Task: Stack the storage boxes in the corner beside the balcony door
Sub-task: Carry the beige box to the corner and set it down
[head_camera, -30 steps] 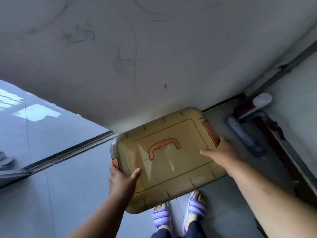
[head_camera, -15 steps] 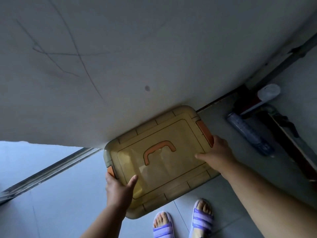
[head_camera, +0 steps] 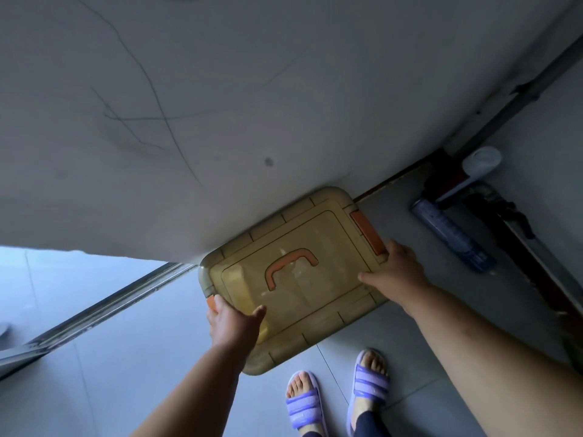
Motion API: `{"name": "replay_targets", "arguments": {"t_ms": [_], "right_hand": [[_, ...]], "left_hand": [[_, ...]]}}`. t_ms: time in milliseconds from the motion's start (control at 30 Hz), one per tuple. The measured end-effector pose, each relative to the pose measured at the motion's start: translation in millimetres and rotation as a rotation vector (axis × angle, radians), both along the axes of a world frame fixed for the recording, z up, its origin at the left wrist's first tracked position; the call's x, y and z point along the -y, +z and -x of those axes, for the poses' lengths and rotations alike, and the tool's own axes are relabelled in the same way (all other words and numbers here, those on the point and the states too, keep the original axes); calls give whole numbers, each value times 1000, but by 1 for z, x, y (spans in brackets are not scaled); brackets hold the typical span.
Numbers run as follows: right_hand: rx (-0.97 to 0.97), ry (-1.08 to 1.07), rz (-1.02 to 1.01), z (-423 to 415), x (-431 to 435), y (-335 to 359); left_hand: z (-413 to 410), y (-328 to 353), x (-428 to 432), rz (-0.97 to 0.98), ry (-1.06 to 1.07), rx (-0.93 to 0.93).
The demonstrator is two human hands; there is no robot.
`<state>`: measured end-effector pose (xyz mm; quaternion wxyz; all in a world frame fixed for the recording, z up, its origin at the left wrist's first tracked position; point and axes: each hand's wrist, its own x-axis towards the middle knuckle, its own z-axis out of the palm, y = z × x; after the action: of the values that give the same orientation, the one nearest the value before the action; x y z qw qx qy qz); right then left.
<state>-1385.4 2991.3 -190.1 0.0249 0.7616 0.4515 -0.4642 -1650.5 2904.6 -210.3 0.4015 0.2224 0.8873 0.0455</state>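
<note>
A translucent amber storage box [head_camera: 303, 279] with an orange lid handle and orange side latches is held in front of me, its far edge close against the grey wall [head_camera: 220, 105]. My left hand [head_camera: 233, 320] grips its near-left corner beside the left latch. At the right edge, just below the right latch, my right hand [head_camera: 394, 275] holds it. Whether the box rests on the floor or on another box is hidden beneath it.
The balcony door's sliding track [head_camera: 104, 307] runs along the floor at the left. A blue cylinder [head_camera: 454, 238], a white-capped container [head_camera: 481, 159] and dark pipes lie in the right corner. My feet in purple slippers [head_camera: 367, 386] stand on grey tiles below the box.
The box has moved forward and right, closer against the wall, with both hands still gripping it. My view has shifted so more wall and less balcony floor show.
</note>
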Motion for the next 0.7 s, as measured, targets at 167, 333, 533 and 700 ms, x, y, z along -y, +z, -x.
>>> {"name": "replay_targets", "arguments": {"t_ms": [167, 333, 533, 700], "right_hand": [[-9, -39, -1, -20, 13, 45], [-54, -102, -23, -51, 37, 101], [-61, -131, -43, -80, 81, 166], [-47, -291, -101, -100, 138, 210]], "left_hand": [[-17, 49, -12, 33, -110, -2], [-30, 112, -15, 35, -170, -29], [-54, 181, -19, -16, -286, -43], [-85, 217, -15, -43, -493, -6]]}}
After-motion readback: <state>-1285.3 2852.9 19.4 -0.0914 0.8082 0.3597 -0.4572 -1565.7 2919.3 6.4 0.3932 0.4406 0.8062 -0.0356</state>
